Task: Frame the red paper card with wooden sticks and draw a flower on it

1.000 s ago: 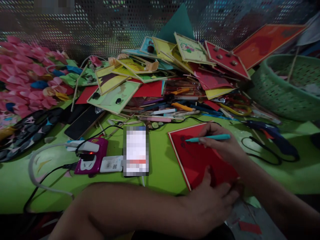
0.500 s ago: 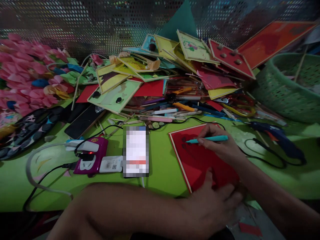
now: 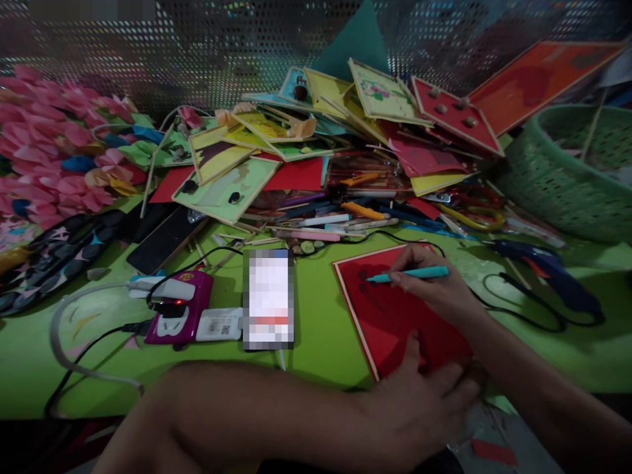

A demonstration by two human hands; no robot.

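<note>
Between the fingers of my right hand (image 3: 427, 280) is a turquoise marker pen (image 3: 423, 272), its tip down at the upper left of a red card (image 3: 395, 316). Pale strips edge the card, and small dark marks show on it near the pen tip. My left hand (image 3: 424, 401) lies across the card's lower edge with its fingers spread. A phone (image 3: 268, 299) with a blurred-out screen lies on the green table to the left of the card.
A purple power strip (image 3: 197, 296) with plugs and cables stands left of the phone. Framed cards (image 3: 227, 191), pens and scissors (image 3: 476, 210) pile up behind. At right are a glue gun (image 3: 548, 270) and a green basket (image 3: 553, 178). Pink paper petals (image 3: 54, 145) fill the far left.
Almost nothing differs. The marker has tilted or shifted very slightly in my right hand, while my left hand stays in place on the card.
</note>
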